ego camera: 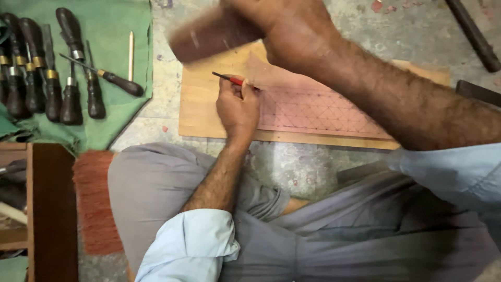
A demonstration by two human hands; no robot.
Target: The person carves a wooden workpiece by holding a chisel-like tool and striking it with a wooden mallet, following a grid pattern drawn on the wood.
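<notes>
My left hand point(238, 107) grips a thin tool with a red handle point(229, 79), its tip set on a reddish wooden panel point(323, 112) marked with a grid of triangles. The panel lies on a larger pale board point(201, 104) on the floor. My right hand point(292, 26) is raised above the tool and holds a dark wooden block point(211, 35) like a mallet, blurred by motion. My legs in grey trousers are crossed just below the board.
A green cloth point(115, 31) at the left carries several dark-handled chisels point(47, 73) and a pale stick point(131, 55). A reddish brush point(94, 203) and a dark wooden box point(49, 209) lie lower left. A dark bar point(475, 36) lies at the top right.
</notes>
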